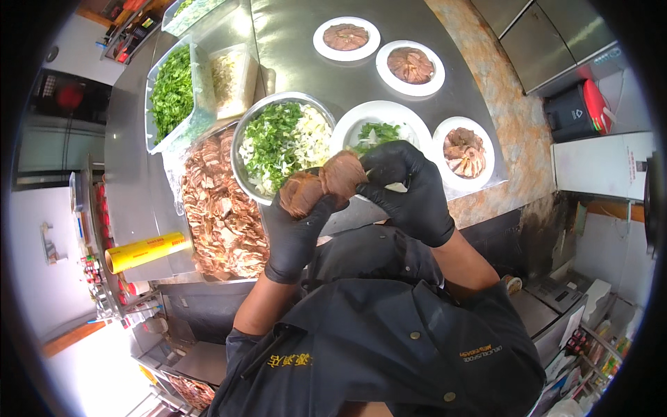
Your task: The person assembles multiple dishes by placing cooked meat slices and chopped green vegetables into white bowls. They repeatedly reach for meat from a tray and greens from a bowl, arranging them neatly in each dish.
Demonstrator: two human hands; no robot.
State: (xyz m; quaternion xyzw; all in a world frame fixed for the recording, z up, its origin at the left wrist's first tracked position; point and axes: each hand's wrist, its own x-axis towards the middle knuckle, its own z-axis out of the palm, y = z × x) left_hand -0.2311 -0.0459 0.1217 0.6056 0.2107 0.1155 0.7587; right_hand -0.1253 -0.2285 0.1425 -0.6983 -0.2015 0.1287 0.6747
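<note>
Black gloves cover both hands. My left hand [294,232] holds a stack of sliced cooked meat [302,194] above the near edge of the steel bowl [239,174]. Fingers of my right hand [411,190] pinch the edge of a meat slice [342,174] fanned out from that stack. Behind my right hand stands a white plate [338,122] with chopped greens and pale onion pieces [376,134] on it. The bowl holds chopped green herbs [271,138] and chopped white scallion or onion [314,133]. Left of the bowl, a tray is heaped with sliced meat [224,213].
Two plates of fanned meat [346,37] [410,66] stand farther back; another plate of meat [465,154] is at the right. Plastic tubs of chopped greens [173,94] and pale pieces [229,81] stand at the back left. A yellow film roll [148,252] lies on the steel table [297,68].
</note>
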